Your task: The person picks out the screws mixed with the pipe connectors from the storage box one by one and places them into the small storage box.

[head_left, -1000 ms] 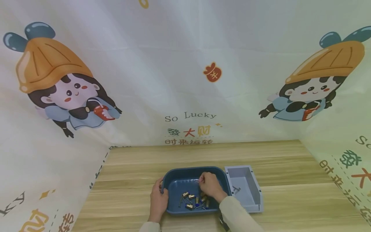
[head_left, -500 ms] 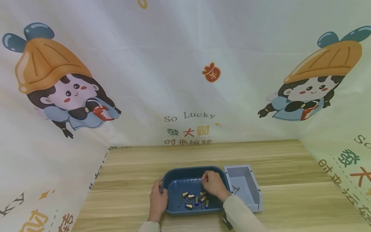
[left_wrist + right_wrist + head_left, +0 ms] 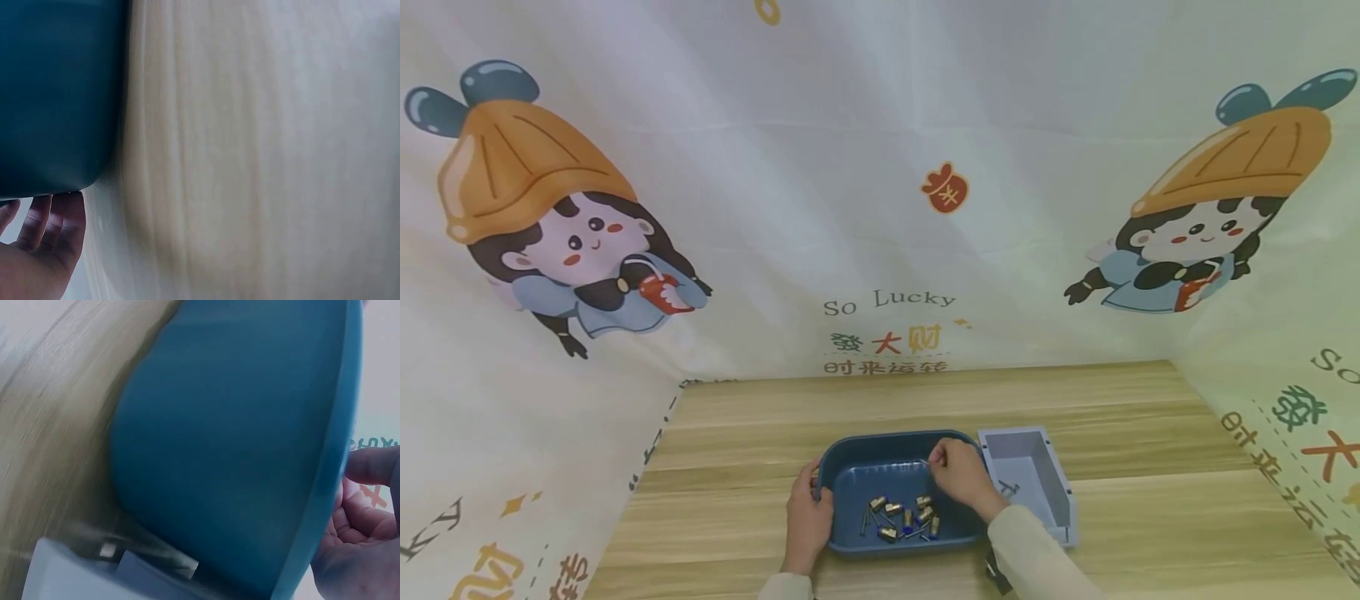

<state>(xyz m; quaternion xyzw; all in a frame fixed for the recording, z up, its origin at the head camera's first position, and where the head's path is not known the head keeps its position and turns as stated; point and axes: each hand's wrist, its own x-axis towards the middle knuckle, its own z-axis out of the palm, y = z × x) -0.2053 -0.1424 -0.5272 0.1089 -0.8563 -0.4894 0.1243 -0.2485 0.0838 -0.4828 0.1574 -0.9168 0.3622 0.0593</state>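
Blue tray (image 3: 857, 483) on wood-grain table (image 3: 752, 467), directly left of a grey bin (image 3: 1030, 467). Left hand (image 3: 807, 518) grasps the tray's left end, fingers against the outer wall, thumb near the rim. Right hand (image 3: 964, 479) above the tray's right part, fingertips pinching a thin sliver (image 3: 924, 462), too small to identify. Brass fittings (image 3: 892, 508) with some blue parts, plus thin screws (image 3: 864, 523), lie clustered on the tray floor. Small dark pieces (image 3: 1008, 490) inside the bin.
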